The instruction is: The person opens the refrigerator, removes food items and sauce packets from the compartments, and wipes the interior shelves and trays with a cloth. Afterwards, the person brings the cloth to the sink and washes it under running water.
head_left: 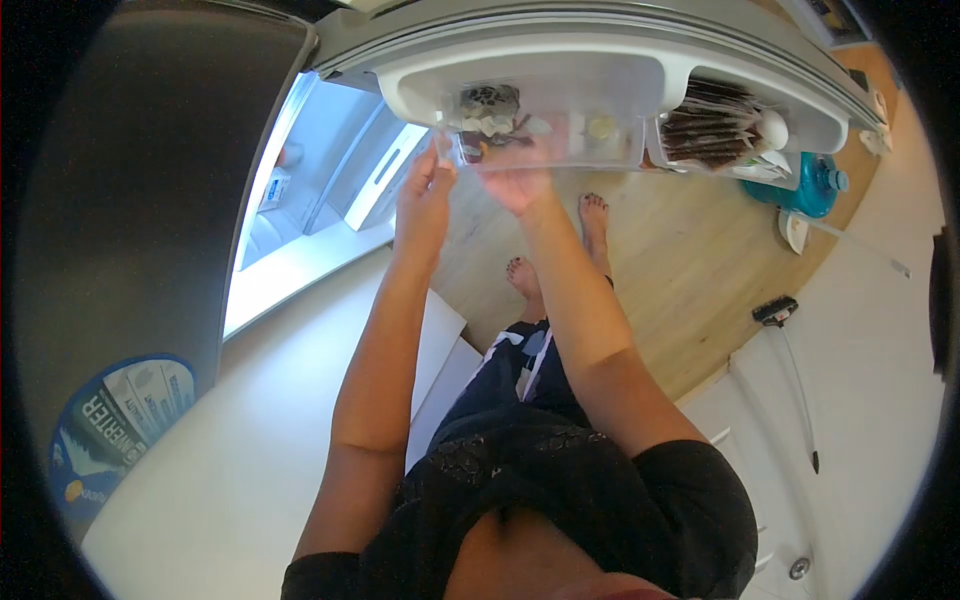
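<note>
Head camera view: nearest the wearer, the left hand (425, 200) has its fingers curled and appears to pinch the left end of a clear, box-shaped plastic bin (575, 152); the right hand (515, 188) reaches to the same bin, its fingers blurred behind the plastic, so whether they are closed cannot be told. The bin is at the near side of a white, moulded plastic door shelf (400, 95). Handling: judged light, stiff and smooth, prone to slip in damp fingers and likely to crack if knocked. Support it at both ends with the base carried, and keep it level, since the mottled dark-and-pale packets (490, 105) and the pale yellow, round item (601, 128) inside appear loose. Right of it, the shelf carries a row of thin, dark brown sachets (710, 120) and a smooth, white, rounded object (771, 130). Labels: on the dark grey appliance door (150, 170), a blue, oval sticker (75, 440) reads "INVERTER", inverted, with smaller print illegible. Farther off, near floor level, are a translucent teal plastic bottle (805, 190) and a black-headed brush (775, 311) with a thin handle.
</note>
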A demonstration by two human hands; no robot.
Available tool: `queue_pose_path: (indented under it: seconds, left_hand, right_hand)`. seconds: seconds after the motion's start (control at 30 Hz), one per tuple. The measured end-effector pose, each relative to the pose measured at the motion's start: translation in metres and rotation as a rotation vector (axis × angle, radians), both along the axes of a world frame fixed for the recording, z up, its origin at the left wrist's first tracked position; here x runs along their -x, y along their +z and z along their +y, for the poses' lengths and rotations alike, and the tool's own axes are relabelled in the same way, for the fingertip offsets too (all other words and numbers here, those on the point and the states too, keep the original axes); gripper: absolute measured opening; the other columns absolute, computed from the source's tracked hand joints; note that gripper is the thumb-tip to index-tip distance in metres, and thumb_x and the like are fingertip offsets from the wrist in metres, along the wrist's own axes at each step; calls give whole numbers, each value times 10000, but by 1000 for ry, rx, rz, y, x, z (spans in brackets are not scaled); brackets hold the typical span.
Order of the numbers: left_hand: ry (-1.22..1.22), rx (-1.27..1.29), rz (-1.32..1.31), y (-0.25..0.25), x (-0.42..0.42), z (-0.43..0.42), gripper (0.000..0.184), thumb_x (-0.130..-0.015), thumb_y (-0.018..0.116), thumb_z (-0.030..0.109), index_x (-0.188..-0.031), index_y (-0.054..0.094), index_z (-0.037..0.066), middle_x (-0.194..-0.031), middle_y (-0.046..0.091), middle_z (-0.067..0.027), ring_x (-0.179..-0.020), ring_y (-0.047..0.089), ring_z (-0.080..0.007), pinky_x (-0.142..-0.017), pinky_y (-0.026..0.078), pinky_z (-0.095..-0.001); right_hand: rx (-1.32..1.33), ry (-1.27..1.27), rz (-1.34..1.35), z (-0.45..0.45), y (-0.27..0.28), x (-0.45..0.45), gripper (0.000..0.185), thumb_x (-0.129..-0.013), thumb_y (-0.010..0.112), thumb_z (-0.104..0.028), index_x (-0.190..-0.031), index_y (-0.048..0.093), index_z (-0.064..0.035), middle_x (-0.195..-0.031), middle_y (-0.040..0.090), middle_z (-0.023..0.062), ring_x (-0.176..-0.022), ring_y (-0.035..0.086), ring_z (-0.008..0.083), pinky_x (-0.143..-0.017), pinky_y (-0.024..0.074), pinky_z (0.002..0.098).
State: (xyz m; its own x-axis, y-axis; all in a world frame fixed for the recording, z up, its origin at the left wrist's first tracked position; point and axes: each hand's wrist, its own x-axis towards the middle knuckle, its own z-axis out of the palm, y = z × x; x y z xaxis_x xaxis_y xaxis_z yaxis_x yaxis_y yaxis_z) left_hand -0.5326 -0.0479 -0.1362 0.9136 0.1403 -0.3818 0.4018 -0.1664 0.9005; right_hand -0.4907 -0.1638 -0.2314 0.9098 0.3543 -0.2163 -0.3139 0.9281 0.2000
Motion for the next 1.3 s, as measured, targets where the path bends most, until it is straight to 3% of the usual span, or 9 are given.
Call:
queue_pose_path:
  seconds: [0.2, 0.57, 0.7, 0.77, 0.83, 0.93, 1.07, 1.13, 1.3]
  left_hand:
    - [4, 70, 5, 2, 0, -1, 400, -928, 475, 213, -1302, 471, 70, -1279, 503, -30, -1200, 410, -151, -1020, 260, -298]
    - [27, 106, 67, 4, 0, 1, 419, -913, 509, 263, -1306, 480, 120, -1285, 509, -17, -1291, 326, -186, -1076, 166, -343]
    - [15, 58, 58, 11, -3, -1, 405, -908, 498, 222, -1296, 491, 105, -1379, 370, -67, -1296, 299, -204, -1073, 190, -353]
    - [9, -27, 5, 9, 0, -1, 399, -908, 489, 207, -1292, 495, 99, -1420, 291, -81, -1296, 288, -211, -1069, 204, -356]
    - [6, -212, 72, 7, -6, 0, 483, -876, 524, 163, -1344, 424, 95, -1450, 110, -112, -1307, 235, -240, -1058, 233, -365]
    - [52, -388, -61, 13, -5, -4, 698, -824, 596, 151, -1428, 246, 134, -1439, 57, -143, -1319, 178, -285, -1059, 238, -373]
    - [185, -442, -152, -1, -4, 0, 969, -682, 695, 141, -1451, 106, 167, -1422, 96, -231, -1292, 210, -385, -1042, 257, -426]
    - [231, -494, -41, 6, -4, 0, 1106, -646, 723, 160, -1446, -40, 150, -1420, 91, -246, -1299, 178, -405, -1056, 204, -466]
    - [228, -487, -24, 11, -8, 2, 1140, -626, 760, 185, -1436, -37, 88, -1435, 52, -241, -1323, 126, -379, -1073, 164, -463]
  right_hand:
    - [38, 200, -165, -15, -18, -7, 349, -908, 380, -285, -1140, 506, -56, -1124, 554, 122, -1010, 543, 262, -839, 481, 395]
    - [17, 20, 154, 11, 21, 46, 405, -911, 396, -351, -1145, 496, -37, -1078, 575, 147, -957, 575, 294, -855, 493, 424]
    - [-301, 75, 101, 32, 20, 54, 366, -928, 363, -326, -1121, 516, -56, -1054, 594, 116, -951, 585, 262, -873, 485, 411]
    - [-210, 46, 110, 43, 25, 42, 361, -932, 352, -326, -1112, 523, -64, -1050, 597, 109, -955, 584, 248, -885, 474, 397]
    - [-182, 24, 66, 51, 27, 29, 381, -939, 326, -339, -1136, 522, -79, -1080, 597, 95, -997, 570, 222, -927, 433, 375]
    - [-222, 174, 121, 55, 38, 33, 416, -939, 320, -345, -1178, 500, -57, -1122, 585, 114, -1037, 554, 243, -945, 418, 388]
    - [-288, 153, 36, 61, 40, 30, 471, -932, 327, -377, -1201, 482, -24, -1156, 567, 141, -1065, 538, 272, -955, 408, 409]
    - [-114, 40, 91, 63, 41, 27, 521, -924, 335, -421, -1196, 480, -1, -1156, 559, 158, -1061, 535, 291, -963, 398, 427]
    - [-161, 32, 134, 68, 38, 33, 600, -918, 293, -513, -1176, 492, -9, -1158, 556, 153, -1058, 533, 301, -960, 396, 440]
